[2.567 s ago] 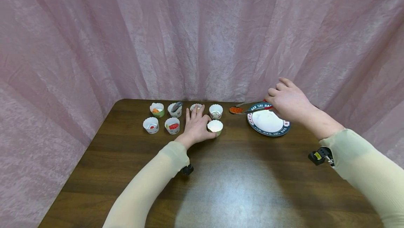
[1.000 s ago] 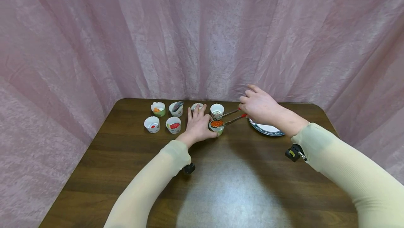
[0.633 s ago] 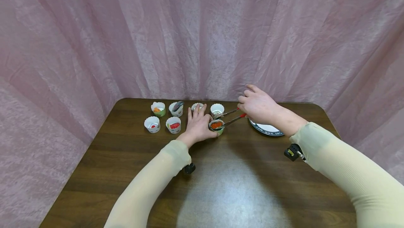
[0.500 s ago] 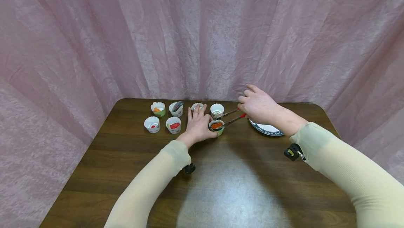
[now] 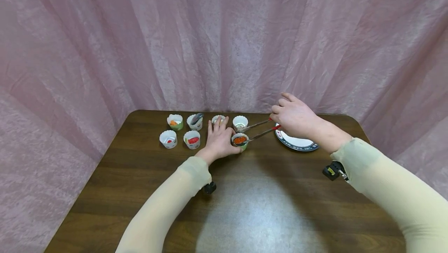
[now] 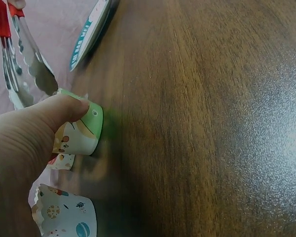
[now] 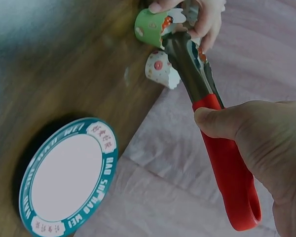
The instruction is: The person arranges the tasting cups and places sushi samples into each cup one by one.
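In the head view my left hand [image 5: 219,140] holds a green paper cup [image 5: 244,146] on the table, and its thumb [image 6: 69,107] presses the cup's side in the left wrist view. Inside the cup lies an orange roe-topped piece [image 5: 239,140] with a dark side. My right hand [image 5: 295,117] grips tongs with red handles [image 7: 227,163]. Their metal arms are spread, with the tips at the cup's rim on either side of the orange piece. Just behind is a white patterned cup [image 5: 240,123]. Another cup [image 5: 218,118] is partly covered by my left fingers.
Left of my left hand stand several paper cups: one with an orange piece [image 5: 175,122], one with a silvery-dark piece [image 5: 195,122], and two with red pieces, the front-left cup [image 5: 168,139] and its neighbour [image 5: 191,140]. A blue-rimmed white plate [image 5: 302,144] lies at right, beneath my right hand.
The tongs carried the orange piece from over the plate leftward into the green cup. Since then their arms have loosened, and my right hand has shifted slightly right. My left hand stays at the cup.
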Available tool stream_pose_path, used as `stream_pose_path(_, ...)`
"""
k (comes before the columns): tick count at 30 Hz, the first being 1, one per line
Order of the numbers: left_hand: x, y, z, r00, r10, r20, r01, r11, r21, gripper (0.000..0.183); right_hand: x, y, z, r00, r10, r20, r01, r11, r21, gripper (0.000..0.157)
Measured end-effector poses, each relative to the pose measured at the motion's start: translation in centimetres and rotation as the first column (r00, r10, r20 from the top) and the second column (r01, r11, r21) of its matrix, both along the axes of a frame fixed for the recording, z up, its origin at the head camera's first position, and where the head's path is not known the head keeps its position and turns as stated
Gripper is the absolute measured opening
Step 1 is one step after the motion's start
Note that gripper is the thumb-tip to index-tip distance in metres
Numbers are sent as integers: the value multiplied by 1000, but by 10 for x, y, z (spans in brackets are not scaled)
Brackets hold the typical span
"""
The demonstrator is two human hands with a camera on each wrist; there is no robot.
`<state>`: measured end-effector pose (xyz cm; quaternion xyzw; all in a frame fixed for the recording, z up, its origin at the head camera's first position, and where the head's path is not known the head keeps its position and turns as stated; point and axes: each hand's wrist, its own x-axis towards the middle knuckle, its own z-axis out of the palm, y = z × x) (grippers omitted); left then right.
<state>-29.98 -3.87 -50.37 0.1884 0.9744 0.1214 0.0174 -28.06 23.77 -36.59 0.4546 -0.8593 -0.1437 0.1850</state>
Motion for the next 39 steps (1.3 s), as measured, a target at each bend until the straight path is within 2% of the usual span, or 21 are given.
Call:
stream_pose_path(8,-2,-4,-1,1000,4,21,-4,1000,15,51,6,15,7,998,-56,5,56,998,13,34)
stream_pose_path(12,-3,-7,0,1000,-3,11,3,1000,26,60,8,23,8,998,-59,-6,59,998,1,36)
stream_pose_path(21,1,-23,18,998,-39,-44,40,999,28,95,13,37,11,993,-114,-13,114,993,-18,42)
stream_pose_path(25,5,-33,26,997,-49,-52,51,998,48,105,16,42,11,992,-128,-15,127,991,-45,46)
stream_pose_path(32,13,-55,39,996,-41,-77,46,997,62,109,20,55,10,990,-143,-6,142,985,-95,48)
stream_pose_path(39,18,-72,48,990,-27,-138,33,998,47,106,26,67,12,987,-158,-10,155,977,-144,53)
